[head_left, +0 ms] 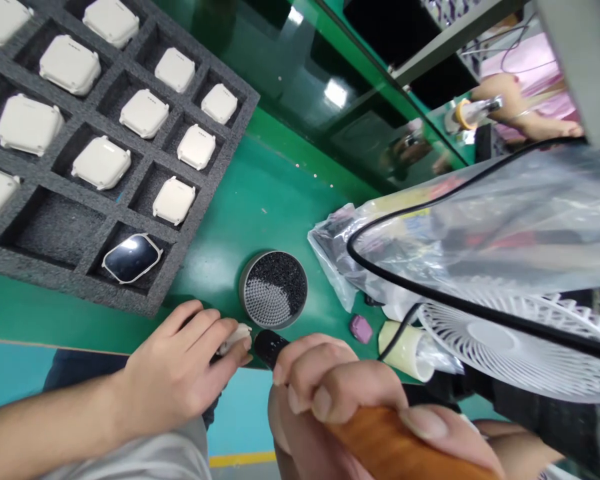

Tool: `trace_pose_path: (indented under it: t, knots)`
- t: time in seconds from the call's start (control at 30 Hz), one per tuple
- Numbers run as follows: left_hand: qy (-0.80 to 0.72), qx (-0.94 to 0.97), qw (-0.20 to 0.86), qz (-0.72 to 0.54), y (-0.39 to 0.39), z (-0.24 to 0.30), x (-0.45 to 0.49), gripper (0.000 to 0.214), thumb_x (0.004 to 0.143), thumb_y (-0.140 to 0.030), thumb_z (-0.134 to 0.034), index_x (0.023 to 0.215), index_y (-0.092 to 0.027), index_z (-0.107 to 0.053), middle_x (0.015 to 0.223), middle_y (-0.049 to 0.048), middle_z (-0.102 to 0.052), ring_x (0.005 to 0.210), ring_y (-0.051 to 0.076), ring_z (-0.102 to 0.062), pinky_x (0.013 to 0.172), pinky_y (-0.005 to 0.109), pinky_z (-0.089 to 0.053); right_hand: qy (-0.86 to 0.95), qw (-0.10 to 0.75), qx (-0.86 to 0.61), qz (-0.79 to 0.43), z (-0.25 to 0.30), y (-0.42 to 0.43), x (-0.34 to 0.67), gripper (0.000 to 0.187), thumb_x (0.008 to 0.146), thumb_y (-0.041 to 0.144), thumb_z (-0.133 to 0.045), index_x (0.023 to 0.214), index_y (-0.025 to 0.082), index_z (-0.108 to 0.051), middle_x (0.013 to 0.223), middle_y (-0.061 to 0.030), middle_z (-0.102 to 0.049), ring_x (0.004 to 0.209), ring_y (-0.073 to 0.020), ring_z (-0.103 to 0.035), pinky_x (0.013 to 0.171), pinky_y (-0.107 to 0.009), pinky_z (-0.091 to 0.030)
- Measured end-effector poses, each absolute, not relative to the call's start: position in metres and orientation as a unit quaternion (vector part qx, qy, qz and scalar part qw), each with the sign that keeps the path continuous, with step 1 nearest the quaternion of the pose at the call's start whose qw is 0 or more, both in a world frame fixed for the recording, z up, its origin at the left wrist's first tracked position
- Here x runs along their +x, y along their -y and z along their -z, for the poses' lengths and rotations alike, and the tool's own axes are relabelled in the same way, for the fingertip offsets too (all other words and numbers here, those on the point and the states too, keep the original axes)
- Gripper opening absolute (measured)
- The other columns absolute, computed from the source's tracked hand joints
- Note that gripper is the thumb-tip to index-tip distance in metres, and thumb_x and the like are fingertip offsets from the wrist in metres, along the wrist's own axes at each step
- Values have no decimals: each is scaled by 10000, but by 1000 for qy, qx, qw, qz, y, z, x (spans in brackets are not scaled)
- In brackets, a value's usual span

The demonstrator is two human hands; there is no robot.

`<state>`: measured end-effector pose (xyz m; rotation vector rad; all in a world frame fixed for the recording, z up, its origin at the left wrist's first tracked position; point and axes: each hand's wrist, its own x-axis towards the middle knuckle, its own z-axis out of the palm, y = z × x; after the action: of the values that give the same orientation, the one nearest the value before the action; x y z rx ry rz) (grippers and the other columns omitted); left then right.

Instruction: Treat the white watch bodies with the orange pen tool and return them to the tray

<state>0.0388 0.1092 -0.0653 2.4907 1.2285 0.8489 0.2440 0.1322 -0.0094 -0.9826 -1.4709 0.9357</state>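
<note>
My left hand (180, 370) is closed round a small white casing (235, 337) at the near edge of the green bench. My right hand (350, 407) grips a screwdriver with an orange-brown handle (395, 447); its black tip end (269, 347) meets the white casing. Just beyond them stands a round grey tin (273, 289) holding tiny dark screws. At the left lies a dark foam tray (215, 173) whose cells hold several white casings (101, 162) and one dark, glossy-faced unit (131, 258).
A white desk fan (510, 347) and a black cable (480, 310) sit at the right under clear plastic bags (480, 220). A small pink piece (361, 328) and a roll of tape (405, 347) lie by them. Another person's arm (525, 110) shows beyond the bench.
</note>
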Motion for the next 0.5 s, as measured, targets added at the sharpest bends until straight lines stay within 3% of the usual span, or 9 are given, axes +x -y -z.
trace_pose_path:
  t: [0.1,0.2,0.27,0.5]
  knots:
    - [-422,855,125,-273,-109,63,37,270,1007,-277,-671,1254,-196,-746,1226,77,-738,1120,265,-635,1031,488,-468,588,631,-349,-367,7,-142,241,392,1068,502,-308,1190,329,-639,727,53,-558,519,-145,-547,473,-344,-500]
    - [-379,880,138,-252,-108,63,34,384,1025,-234,-519,1353,-155,-702,1422,103,-680,1239,312,-605,1061,528,-447,509,688,-408,-317,1,-147,227,510,1044,628,-294,1211,270,-617,791,35,-588,579,-140,-547,508,-352,-484]
    - [-370,884,131,-253,-107,65,34,417,1002,-191,-465,1337,-135,-707,1448,119,-666,1238,322,-605,1060,536,-448,471,696,-446,-308,-2,-148,218,548,1015,696,-319,1198,261,-598,806,36,-590,603,-136,-538,530,-353,-479]
    - [-419,865,127,-246,-105,66,38,315,1016,-303,-642,1292,-166,-707,1389,110,-693,1258,317,-609,1098,529,-426,499,675,-446,-311,1,-147,213,433,990,627,-492,1196,254,-566,800,50,-579,591,-127,-533,510,-338,-473]
